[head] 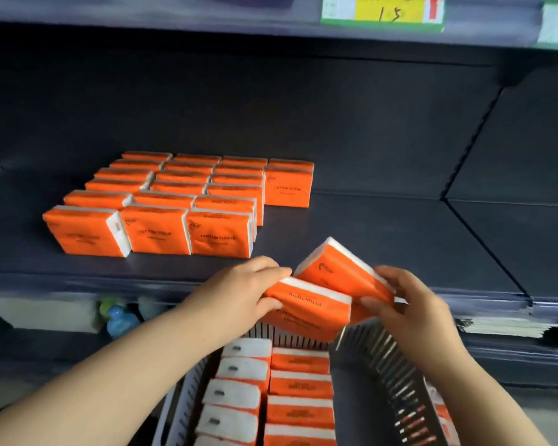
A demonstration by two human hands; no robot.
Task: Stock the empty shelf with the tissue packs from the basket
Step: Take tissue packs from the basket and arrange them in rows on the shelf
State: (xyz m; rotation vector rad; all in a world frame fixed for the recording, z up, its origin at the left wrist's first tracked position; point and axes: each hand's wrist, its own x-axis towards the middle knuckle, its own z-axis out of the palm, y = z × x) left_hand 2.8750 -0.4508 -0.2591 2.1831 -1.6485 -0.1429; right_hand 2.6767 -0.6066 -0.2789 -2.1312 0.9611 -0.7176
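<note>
Holding two tissue packs at once, low centre of the frame, just above the far rim of the basket [377, 352].

Grip: your left hand [239, 291] clasps the lower pack [306, 313], fingers [273, 272] curled over its top edge and thumb beneath. Your right hand [413, 307] clasps the upper pack [339, 272] by its right end, so that pack sits tilted. The two packs overlap; whether they touch, you cannot tell.

Handling (judgement): film-wrapped soft paper, so light and compressible. The orange wrap looks glossy and is probably a little slick. Not fragile, though a hard squeeze would likely dent the corners. The best hold is across the thin dimension, near the middle, thumb on one broad face and fingers on the other. An end grip lets the pack pivot.

Location: the stocked block [187, 201] stands on the shelf [384, 239], left of centre, labels facing you. Its rightmost column is short, with bare shelf in front. The remaining packs [300, 387] fill the basket at bottom centre.
</note>
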